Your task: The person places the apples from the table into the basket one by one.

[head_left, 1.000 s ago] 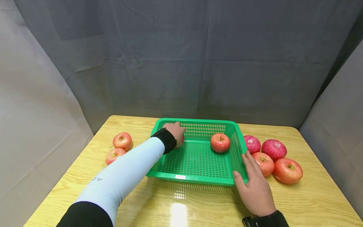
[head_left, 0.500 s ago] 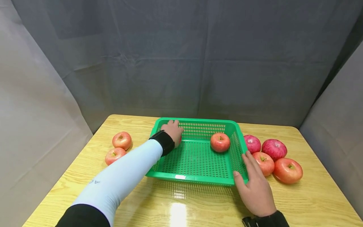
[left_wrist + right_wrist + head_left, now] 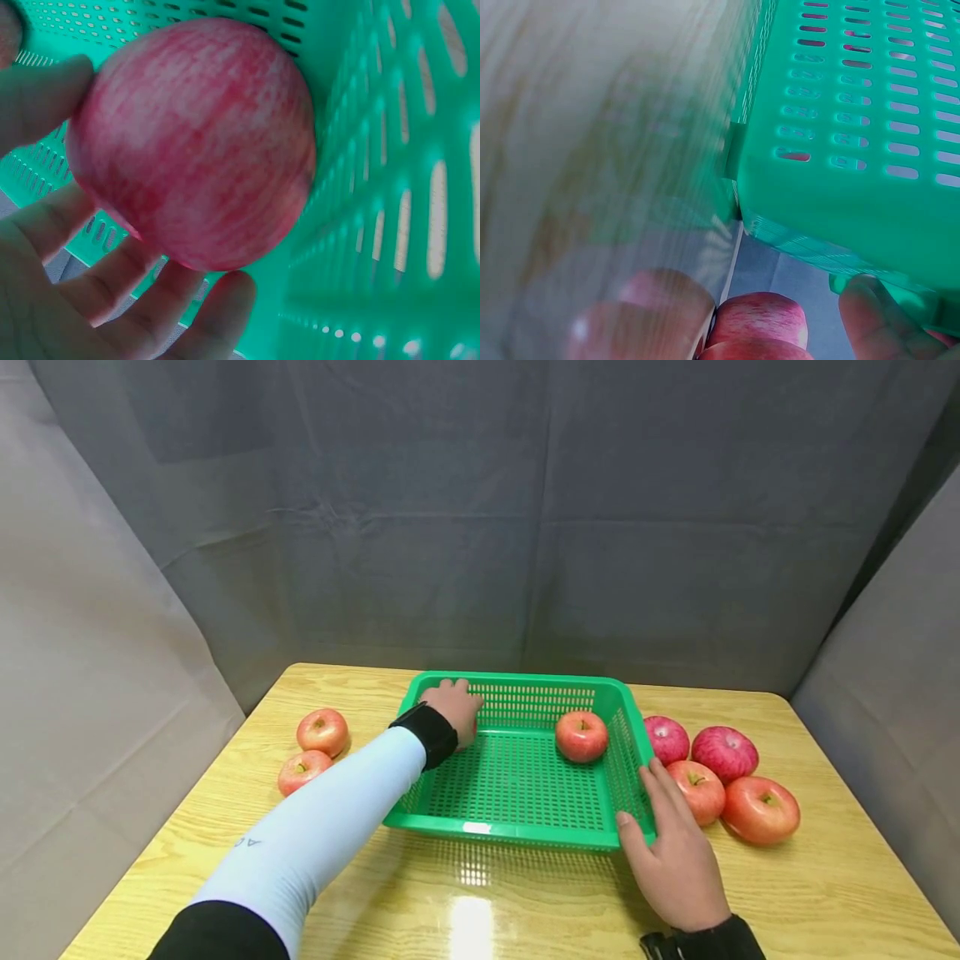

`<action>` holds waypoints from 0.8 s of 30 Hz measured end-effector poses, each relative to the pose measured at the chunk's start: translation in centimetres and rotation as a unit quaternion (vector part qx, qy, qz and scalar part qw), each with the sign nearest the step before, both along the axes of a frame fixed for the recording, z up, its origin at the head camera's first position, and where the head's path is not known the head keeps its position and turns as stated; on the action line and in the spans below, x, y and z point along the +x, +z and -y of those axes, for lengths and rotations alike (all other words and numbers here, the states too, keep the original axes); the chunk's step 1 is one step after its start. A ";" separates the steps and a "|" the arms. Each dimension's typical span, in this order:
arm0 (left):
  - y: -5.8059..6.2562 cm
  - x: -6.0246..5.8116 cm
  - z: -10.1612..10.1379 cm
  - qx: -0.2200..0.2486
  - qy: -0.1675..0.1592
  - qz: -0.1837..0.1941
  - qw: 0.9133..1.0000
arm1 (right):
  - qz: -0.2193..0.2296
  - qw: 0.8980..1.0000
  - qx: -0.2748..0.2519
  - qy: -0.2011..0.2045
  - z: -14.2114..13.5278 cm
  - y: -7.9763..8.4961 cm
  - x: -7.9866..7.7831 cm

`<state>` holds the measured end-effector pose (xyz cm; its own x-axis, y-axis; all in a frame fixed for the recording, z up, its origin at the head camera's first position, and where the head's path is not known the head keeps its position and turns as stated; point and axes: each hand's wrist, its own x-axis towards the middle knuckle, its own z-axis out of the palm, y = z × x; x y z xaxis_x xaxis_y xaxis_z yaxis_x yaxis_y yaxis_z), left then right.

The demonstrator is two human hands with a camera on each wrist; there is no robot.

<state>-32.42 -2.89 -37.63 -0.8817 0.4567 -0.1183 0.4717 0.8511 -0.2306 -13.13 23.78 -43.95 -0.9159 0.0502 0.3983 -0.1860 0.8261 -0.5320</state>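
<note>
In the head view my left hand [image 3: 452, 708] reaches into the left end of a green plastic basket [image 3: 517, 834]. It holds a red apple [image 3: 199, 142]; the left wrist view has the thumb at one edge and the fingers around the underside, by the basket's slotted wall. My hand hides most of that apple in the head view. Another apple [image 3: 582, 737] sits on the basket floor toward the right. My right hand [image 3: 670, 852] lies with straight fingers along the basket's right rim, thumb near the front corner. The right wrist view shows fingers [image 3: 866, 315] beside the basket's edge.
Two apples [image 3: 323, 732] rest on the wooden table [image 3: 540, 910] left of the basket. Several more, including a darker red apple [image 3: 725, 754] and a lighter apple [image 3: 761, 810], cluster to the right, close to my right hand. Grey cloth [image 3: 480, 527] hangs behind the table.
My left hand has shifted slightly left inside the basket along with the apple, and its fingers look more spread. The right hand has stayed at the rim.
</note>
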 end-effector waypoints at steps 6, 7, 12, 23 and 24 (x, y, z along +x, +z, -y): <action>-0.2 0.0 0.2 0.009 0.010 0.000 1.000 | -0.002 1.000 0.001 0.003 0.1 -0.1 -0.1; -0.3 0.0 0.2 0.012 0.009 0.001 1.000 | 0.001 1.000 0.001 0.003 0.1 -0.1 -0.1; 0.2 0.2 0.5 0.038 0.010 0.002 0.999 | 0.008 1.000 0.001 0.002 0.1 -0.1 0.0; 3.2 0.8 1.9 0.064 0.007 -0.010 0.998 | 0.008 1.000 0.003 0.004 0.0 0.0 0.0; 3.4 0.9 2.0 0.064 0.007 -0.010 0.998 | 0.008 1.000 0.004 0.004 0.0 0.0 0.0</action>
